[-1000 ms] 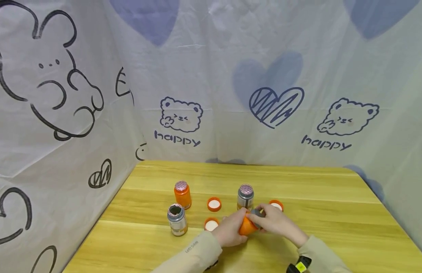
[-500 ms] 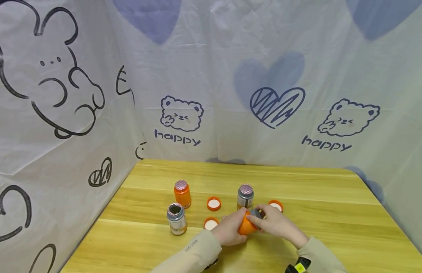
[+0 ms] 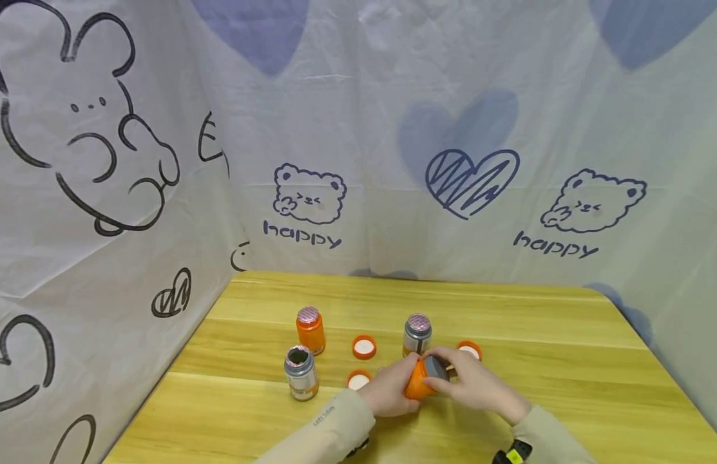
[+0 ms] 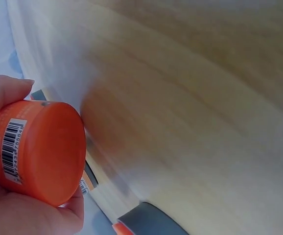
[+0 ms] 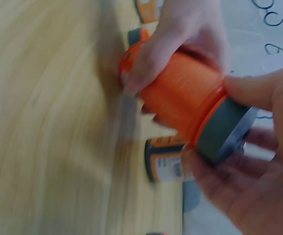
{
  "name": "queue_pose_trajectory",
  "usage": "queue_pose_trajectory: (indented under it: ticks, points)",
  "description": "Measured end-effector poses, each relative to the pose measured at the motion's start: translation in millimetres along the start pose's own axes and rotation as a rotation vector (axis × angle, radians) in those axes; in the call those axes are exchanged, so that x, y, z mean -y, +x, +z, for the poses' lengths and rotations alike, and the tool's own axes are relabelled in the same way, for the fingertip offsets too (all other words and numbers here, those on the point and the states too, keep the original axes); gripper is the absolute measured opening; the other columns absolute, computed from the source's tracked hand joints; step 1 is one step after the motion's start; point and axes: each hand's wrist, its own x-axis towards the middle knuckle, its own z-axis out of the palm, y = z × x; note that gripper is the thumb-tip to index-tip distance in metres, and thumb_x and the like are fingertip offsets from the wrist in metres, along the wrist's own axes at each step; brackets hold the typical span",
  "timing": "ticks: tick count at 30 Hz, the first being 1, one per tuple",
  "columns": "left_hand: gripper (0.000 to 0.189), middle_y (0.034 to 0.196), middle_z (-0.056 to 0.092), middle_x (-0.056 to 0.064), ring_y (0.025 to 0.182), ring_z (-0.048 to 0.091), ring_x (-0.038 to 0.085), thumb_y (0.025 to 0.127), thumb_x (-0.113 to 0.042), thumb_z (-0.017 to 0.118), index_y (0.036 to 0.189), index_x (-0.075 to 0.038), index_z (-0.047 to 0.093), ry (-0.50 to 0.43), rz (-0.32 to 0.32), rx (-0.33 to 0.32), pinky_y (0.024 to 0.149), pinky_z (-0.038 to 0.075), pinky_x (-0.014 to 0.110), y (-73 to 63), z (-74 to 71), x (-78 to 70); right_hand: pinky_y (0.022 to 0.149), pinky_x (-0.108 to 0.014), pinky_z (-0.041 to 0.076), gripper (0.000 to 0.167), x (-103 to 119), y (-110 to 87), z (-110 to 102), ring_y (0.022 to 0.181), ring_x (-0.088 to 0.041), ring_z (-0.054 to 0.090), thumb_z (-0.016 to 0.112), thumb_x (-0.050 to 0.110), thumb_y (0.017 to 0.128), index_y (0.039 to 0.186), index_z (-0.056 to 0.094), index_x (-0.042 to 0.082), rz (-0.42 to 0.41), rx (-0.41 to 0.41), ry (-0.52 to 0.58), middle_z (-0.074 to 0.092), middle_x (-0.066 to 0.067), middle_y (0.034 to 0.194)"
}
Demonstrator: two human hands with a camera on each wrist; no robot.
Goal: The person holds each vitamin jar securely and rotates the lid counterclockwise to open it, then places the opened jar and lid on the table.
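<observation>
My left hand (image 3: 390,389) grips an orange bottle (image 3: 417,383) round its body, tilted with its grey cap (image 3: 435,368) toward the right. In the left wrist view the bottle's smooth base and barcode face the camera. My right hand (image 3: 477,380) holds the cap, thumb on one edge and fingers on the other, as the right wrist view shows. Just behind the bottle stands a grey bottle (image 3: 417,330) with a foil-like seal on its mouth, its lower part hidden by the hands.
To the left stand an orange bottle (image 3: 310,332) with a sealed mouth and a grey bottle (image 3: 301,377) with a dark mouth. Orange caps lie inside up: one cap (image 3: 364,347) behind, another (image 3: 359,379) beside the left hand, a third (image 3: 469,349) behind the right hand.
My right hand has shifted its grasp round the grey cap, the thumb moving lower and more of the cap now showing. The left hand and bottle have stayed nearly in place.
</observation>
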Motion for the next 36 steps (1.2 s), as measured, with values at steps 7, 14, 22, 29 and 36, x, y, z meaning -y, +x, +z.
queue_pose_trajectory:
  ticks: [7, 14, 22, 29, 36]
  points:
    - [0.061, 0.107, 0.062, -0.006, 0.089, 0.057, 0.005, 0.078, -0.012, 0.082, 0.127, -0.019, 0.046, 0.015, -0.015, 0.016, 0.080, 0.041, 0.029, -2.2, -5.2, -4.1, 0.088, -0.034, 0.058, 0.043, -8, -2.5, 2, 0.105, -0.018, 0.067, 0.066, 0.037, 0.097, 0.130, 0.059, 0.010, -0.041, -0.002, -0.018, 0.066, -0.006, 0.122]
    - [0.062, 0.107, 0.063, -0.007, 0.089, 0.057, 0.005, 0.076, -0.011, 0.083, 0.126, -0.020, 0.046, 0.037, -0.026, 0.004, 0.081, 0.041, 0.028, -2.5, -5.1, -6.2, 0.088, -0.033, 0.058, 0.044, -12, -2.5, 3, 0.103, -0.015, 0.066, 0.067, 0.039, 0.096, 0.129, 0.059, 0.010, -0.048, -0.015, -0.035, 0.067, -0.005, 0.120]
    - [0.060, 0.106, 0.064, -0.005, 0.089, 0.058, 0.006, 0.075, -0.010, 0.083, 0.123, -0.018, 0.047, 0.044, -0.015, -0.020, 0.079, 0.040, 0.029, -2.8, -1.0, -5.0, 0.083, -0.030, 0.058, 0.042, -12, -0.7, 6, 0.100, -0.018, 0.066, 0.067, 0.040, 0.096, 0.126, 0.060, 0.011, -0.016, -0.029, -0.003, 0.067, -0.004, 0.116]
    - [0.061, 0.110, 0.066, -0.006, 0.093, 0.060, 0.005, 0.076, -0.011, 0.083, 0.124, -0.019, 0.047, 0.059, -0.018, -0.033, 0.078, 0.040, 0.030, -1.0, 0.1, -7.8, 0.071, -0.023, 0.053, 0.039, -2, 4.9, 7, 0.088, -0.016, 0.065, 0.066, 0.043, 0.095, 0.118, 0.065, 0.010, 0.131, -0.130, -0.013, 0.071, -0.004, 0.102]
    - [0.063, 0.114, 0.065, -0.005, 0.099, 0.061, 0.006, 0.077, -0.011, 0.084, 0.127, -0.019, 0.047, 0.083, -0.034, -0.040, 0.079, 0.039, 0.030, -4.1, -0.1, -12.4, 0.065, -0.027, 0.049, 0.041, 11, 8.2, 6, 0.075, -0.010, 0.061, 0.063, 0.048, 0.095, 0.103, 0.069, 0.008, 0.352, -0.197, -0.037, 0.070, -0.002, 0.085]
